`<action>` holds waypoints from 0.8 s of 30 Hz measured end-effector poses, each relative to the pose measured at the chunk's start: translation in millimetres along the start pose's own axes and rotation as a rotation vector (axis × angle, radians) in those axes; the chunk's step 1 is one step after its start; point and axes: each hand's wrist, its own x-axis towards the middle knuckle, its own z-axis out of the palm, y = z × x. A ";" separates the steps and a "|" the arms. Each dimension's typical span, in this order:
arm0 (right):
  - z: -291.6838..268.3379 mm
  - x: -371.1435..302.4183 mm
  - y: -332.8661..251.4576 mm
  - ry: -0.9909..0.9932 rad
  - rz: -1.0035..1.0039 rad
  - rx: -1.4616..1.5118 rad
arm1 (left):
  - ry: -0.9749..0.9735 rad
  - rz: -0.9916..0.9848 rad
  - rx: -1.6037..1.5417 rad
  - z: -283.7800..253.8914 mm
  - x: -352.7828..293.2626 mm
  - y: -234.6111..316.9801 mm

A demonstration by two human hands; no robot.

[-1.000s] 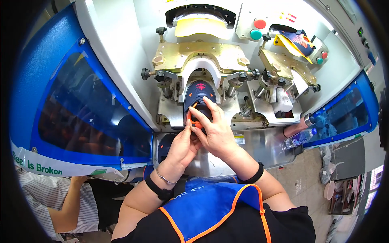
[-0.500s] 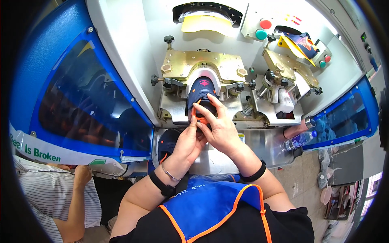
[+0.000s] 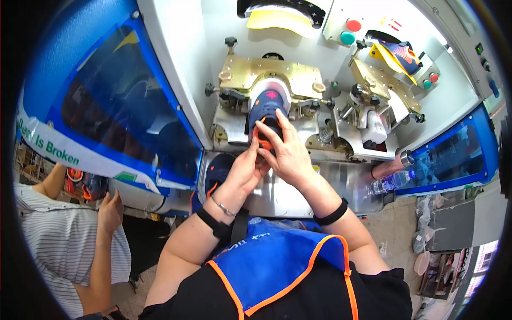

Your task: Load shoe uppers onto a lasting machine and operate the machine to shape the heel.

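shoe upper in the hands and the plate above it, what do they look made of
Shoe upper: seemingly navy fabric or synthetic with orange trim, matte, no glare. Plate: looks like brass-toned metal, with a dull golden sheen and bolted knobs. Both hands, left hand and right hand, press on the upper.

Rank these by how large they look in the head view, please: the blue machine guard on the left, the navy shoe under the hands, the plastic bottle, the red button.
1. Blue machine guard
2. Navy shoe, partly hidden by both hands
3. Plastic bottle
4. Red button

The fisheye rim distorts sizes.

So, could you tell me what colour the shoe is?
Navy shoe with orange trim, head view.
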 end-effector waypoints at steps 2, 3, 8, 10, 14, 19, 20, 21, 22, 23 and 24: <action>0.7 -7.7 -3.3 0.085 -0.025 -0.107 | -0.090 -0.015 -0.040 -5.7 3.1 -1.0; -1.9 -13.7 -10.6 0.194 -0.030 -0.097 | -0.155 -0.021 0.005 -12.1 1.1 3.4; 19.4 -88.7 -9.4 -0.060 -0.365 0.149 | -0.158 -0.095 0.350 -27.0 -6.1 26.7; 44.2 -100.8 -15.5 -0.207 -0.474 0.232 | -0.151 -0.132 0.372 -26.2 -6.7 28.2; 74.9 -94.5 -48.1 -0.354 -0.435 0.377 | -0.144 -0.150 0.399 -24.1 -7.1 26.9; 79.1 -95.3 -47.8 -0.503 -0.203 0.169 | -0.139 -0.155 0.412 -24.8 -4.1 27.4; 72.9 -98.5 -38.7 -0.368 -0.190 0.136 | -0.155 -0.148 0.414 -24.4 -3.4 28.8; 57.4 -100.0 -32.7 -0.282 -0.179 0.178 | -0.149 -0.149 0.419 -25.7 -4.4 30.9; 36.2 -103.2 -26.4 -0.265 -0.182 0.128 | -0.138 -0.148 0.418 -27.8 -5.6 33.0; 7.3 -104.5 -22.8 -0.315 -0.180 0.148 | -0.148 -0.167 0.418 -26.8 -5.9 35.2; -23.6 -106.2 -19.6 -0.389 -0.141 0.243 | -0.142 -0.169 0.396 -28.3 -4.6 33.5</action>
